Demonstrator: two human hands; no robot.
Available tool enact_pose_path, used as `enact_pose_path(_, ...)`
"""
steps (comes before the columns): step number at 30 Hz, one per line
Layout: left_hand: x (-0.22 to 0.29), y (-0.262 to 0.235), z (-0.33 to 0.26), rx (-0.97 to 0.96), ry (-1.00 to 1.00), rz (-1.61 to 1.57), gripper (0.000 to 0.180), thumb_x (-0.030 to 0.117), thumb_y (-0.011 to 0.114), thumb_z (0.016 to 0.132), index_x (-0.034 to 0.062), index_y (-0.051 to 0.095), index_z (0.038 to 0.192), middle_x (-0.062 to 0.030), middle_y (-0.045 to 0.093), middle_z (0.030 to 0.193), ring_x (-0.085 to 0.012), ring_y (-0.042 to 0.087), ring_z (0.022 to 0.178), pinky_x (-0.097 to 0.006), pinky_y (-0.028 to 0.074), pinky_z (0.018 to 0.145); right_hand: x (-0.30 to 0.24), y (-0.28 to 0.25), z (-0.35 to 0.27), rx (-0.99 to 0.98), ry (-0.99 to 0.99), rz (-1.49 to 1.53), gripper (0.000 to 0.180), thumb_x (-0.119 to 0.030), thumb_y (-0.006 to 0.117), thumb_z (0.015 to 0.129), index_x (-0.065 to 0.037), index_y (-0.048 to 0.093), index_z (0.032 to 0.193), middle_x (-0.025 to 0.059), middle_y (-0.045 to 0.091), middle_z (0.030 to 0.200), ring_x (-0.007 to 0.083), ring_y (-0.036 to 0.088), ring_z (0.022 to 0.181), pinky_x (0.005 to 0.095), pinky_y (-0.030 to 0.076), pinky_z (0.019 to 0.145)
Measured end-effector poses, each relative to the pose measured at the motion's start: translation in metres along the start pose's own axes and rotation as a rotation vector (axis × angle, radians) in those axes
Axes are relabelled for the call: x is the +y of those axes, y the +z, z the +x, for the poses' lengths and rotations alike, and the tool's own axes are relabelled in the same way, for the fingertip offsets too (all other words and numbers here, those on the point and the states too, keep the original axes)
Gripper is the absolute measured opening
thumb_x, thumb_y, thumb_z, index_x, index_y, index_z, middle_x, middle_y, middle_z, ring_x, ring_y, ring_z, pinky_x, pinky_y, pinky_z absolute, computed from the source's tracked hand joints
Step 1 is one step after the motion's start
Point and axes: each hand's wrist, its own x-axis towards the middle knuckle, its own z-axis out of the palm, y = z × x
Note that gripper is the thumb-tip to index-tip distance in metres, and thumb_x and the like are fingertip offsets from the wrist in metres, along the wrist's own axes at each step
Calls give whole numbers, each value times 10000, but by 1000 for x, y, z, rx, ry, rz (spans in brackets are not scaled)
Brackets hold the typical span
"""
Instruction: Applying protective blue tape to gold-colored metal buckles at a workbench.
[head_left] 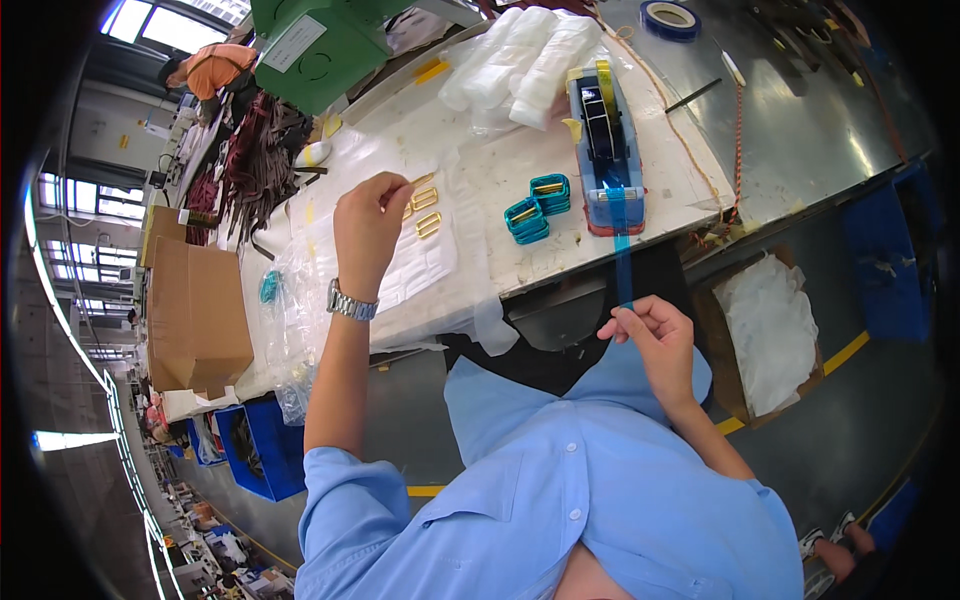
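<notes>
My right hand (657, 347) pinches the free end of a strip of blue tape (623, 262). The strip runs taut from a blue-grey tape dispenser (612, 160) at the table's edge. Over the table, my left hand (370, 235) has its fingers pressed together beside several gold slide buckles (428, 224); what the fingertips hold, if anything, is hidden. The buckles lie on a white plastic sheet (440, 270), one partly behind the hand. Between sheet and dispenser sit two bundles of gold buckles wrapped in blue tape (526, 220).
White rolled plastic bags (520, 60) lie behind the dispenser. A blue tape roll (670, 20) rests at the far right. On the left stand a cardboard box (200, 315) and a green box (318, 55). Another person (220, 70) works at the far left.
</notes>
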Motion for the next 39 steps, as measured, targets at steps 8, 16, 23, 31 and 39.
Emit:
enact_pose_path(8, -28, 22, -34, -198, 357, 270, 86, 128, 756, 943, 63, 707, 969, -110, 700, 929, -345, 677, 918, -466, 547, 780, -6, 10, -7, 44, -50, 78, 143, -100, 653, 1108, 33, 705, 1117, 150, 826, 1012, 90, 705, 879, 242, 558, 859)
enact_pose_path(16, -41, 21, -27, -246, 185, 379, 58, 85, 707, 916, 51, 662, 930, -150, 710, 894, -361, 716, 868, -472, 559, 751, -9, 10, -10, -39, -59, 82, 145, -103, 608, 1136, 27, 671, 1151, 146, 815, 1124, 120, 746, 1022, 282, 591, 945)
enact_pose_path(23, -25, 27, -28, -157, 422, 440, 82, 43, 712, 892, 31, 650, 944, -156, 705, 900, -350, 710, 878, -470, 555, 790, -10, 8, -11, -29, -63, 51, 159, -109, 612, 1136, 31, 678, 1173, 140, 820, 1108, 112, 742, 993, 277, 592, 932)
enact_pose_path(31, -47, 23, -11, -282, 149, 242, 67, 54, 729, 885, 15, 703, 933, -159, 733, 848, -311, 707, 766, -416, 559, 727, -7, 5, -10, -10, -35, 71, 206, -127, 637, 1123, 39, 716, 1215, 153, 824, 1116, 105, 738, 952, 265, 600, 901)
enact_pose_path(39, -47, -41, 2, -403, -438, -665, 102, 103, 788, 1000, 12, 770, 1045, 4, 722, 867, -54, 604, 694, -214, 476, 635, -5, 8, -12, 37, -29, 159, 242, -107, 649, 1109, 59, 755, 1250, 163, 827, 1109, 125, 757, 948, 274, 613, 912)
